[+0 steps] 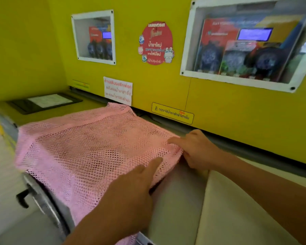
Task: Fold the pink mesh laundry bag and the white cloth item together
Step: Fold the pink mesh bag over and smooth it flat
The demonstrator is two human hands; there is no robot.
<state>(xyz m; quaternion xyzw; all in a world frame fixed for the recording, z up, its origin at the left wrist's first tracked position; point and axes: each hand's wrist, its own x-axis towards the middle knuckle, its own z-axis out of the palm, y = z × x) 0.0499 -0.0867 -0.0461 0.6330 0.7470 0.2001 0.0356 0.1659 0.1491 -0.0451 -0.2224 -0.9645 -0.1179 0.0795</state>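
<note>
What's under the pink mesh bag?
The pink mesh bag lies on the machine top, draping over its front edge. Both hands, left hand and right hand, press its right edge. No white cloth visible; covered or absent, can't tell.

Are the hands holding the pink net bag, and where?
The right hand grips the pink mesh bag at its right edge. The left hand only presses flat on top, near that edge.

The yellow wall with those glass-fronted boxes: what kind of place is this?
Probably a self-service laundrette: a pink mesh laundry bag lies spread over a machine top with a round metal-rimmed door, and a white-framed wall display case seemingly stocks detergent.
</note>
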